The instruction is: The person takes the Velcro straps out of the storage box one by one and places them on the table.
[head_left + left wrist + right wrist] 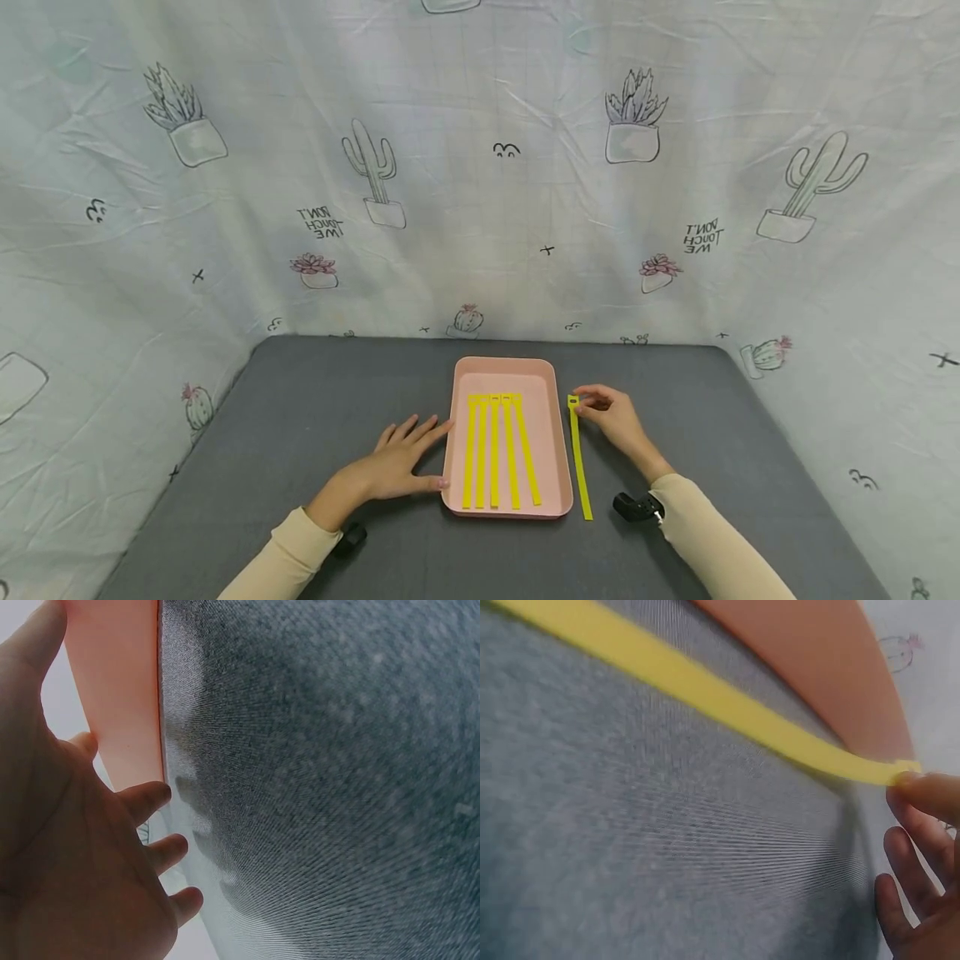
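Gray tabletop [375, 375], pink tray [510, 377] on it; left hand [397, 467], fingers spread, touches tray's left side, grip holding nothing; right hand [611, 414] has sixth yellow strap [578, 462] in pinch grip just right of tray; five yellow straps [494, 450] inside, one outside.

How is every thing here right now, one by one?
Pink tray, flat on the gray table
Five yellow straps, lying inside the tray
Sixth strap, beside the tray
Left grip, spread, touching the tray
Right grip, pinching the sixth strap
Cloth, hanging, wrinkled
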A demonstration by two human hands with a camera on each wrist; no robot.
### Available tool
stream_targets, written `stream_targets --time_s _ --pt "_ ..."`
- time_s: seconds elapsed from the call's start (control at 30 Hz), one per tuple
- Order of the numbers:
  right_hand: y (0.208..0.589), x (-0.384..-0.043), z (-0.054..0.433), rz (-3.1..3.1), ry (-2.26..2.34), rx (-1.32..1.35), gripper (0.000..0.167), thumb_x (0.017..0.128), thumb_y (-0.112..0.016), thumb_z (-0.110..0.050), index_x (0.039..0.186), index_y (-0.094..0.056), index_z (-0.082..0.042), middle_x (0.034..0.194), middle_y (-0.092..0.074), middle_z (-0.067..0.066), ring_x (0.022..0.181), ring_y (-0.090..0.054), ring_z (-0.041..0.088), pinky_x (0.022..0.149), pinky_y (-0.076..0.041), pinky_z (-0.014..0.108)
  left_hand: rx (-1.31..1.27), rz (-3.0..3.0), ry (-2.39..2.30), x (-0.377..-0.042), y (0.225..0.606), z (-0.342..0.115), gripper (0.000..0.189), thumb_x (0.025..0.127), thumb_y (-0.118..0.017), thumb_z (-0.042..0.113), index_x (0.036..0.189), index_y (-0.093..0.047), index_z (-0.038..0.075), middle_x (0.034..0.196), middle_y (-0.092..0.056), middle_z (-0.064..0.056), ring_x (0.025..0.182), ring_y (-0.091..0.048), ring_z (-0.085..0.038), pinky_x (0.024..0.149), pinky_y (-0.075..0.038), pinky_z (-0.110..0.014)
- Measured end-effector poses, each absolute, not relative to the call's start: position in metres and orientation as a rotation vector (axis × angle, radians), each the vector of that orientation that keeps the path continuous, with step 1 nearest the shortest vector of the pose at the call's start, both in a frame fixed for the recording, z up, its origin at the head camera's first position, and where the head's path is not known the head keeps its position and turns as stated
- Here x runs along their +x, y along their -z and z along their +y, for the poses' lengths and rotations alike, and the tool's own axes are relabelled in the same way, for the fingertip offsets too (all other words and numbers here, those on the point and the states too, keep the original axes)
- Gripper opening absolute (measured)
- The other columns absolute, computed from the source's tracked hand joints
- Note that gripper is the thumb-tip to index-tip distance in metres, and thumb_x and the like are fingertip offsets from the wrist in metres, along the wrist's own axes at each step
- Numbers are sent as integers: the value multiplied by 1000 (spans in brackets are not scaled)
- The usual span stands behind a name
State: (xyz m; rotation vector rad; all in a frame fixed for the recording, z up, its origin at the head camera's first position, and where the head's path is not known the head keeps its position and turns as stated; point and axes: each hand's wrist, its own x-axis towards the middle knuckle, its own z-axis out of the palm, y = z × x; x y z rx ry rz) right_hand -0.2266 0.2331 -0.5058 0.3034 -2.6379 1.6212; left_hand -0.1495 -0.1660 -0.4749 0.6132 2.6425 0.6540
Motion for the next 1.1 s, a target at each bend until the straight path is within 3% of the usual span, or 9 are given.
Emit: stream_targets --time_s 0.57,0.83,1.1 --pt "519 -236 225 -2669 -1380 313 23 82 -78 -3 105 -75 -6 84 -71 8 72 -60 4 69 -50 19 613 2594 -657 -152 470 -165 89 89 -60 64 160 -16 32 167 -18 -12 154 -9 -45 117 -5 -72" --pt "522 -238 225 -2707 -1256 291 24 83 -79 -7 106 -75 -8 83 -69 3 79 -59 12 77 -47 26 611 2594 -650 -153 473 -165 88 90 -59 64 160 -14 34 167 -16 -11 154 -8 -45 117 -4 -72" --pt "524 -238 225 -2693 -1264 287 23 82 -79 -7 105 -74 -7 82 -67 4 75 -57 8 82 -42 30 611 2601 -634 -153 475 -166 90 89 -57 68 160 -12 35 168 -16 -9 154 -8 -43 118 -5 -71"
